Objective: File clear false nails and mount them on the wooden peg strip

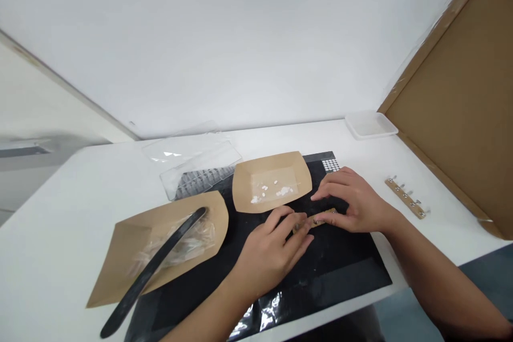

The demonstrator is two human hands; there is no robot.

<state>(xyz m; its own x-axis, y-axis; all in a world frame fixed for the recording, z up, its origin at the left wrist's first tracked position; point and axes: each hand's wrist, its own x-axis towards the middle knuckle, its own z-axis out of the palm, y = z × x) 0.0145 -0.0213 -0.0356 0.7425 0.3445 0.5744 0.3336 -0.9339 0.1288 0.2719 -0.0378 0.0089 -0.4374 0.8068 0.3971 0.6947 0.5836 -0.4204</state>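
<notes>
The left hand (272, 248) bends over one end of a narrow brown strip (312, 223) between both hands; whether it pinches, I cannot tell. The right hand (352, 200), fingers parted from the thumb, is at the other end. Below is a flat black mat (340, 256).

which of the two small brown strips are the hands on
The strip over the black mat, between the left hand and right hand; the other strip lies apart, farther right on the white table.

No readable text.
No words, labels, brands, numbers or signs can be read on the black mat (340, 262) or the white-dotted sheet (331, 165) at its far right corner.
</notes>
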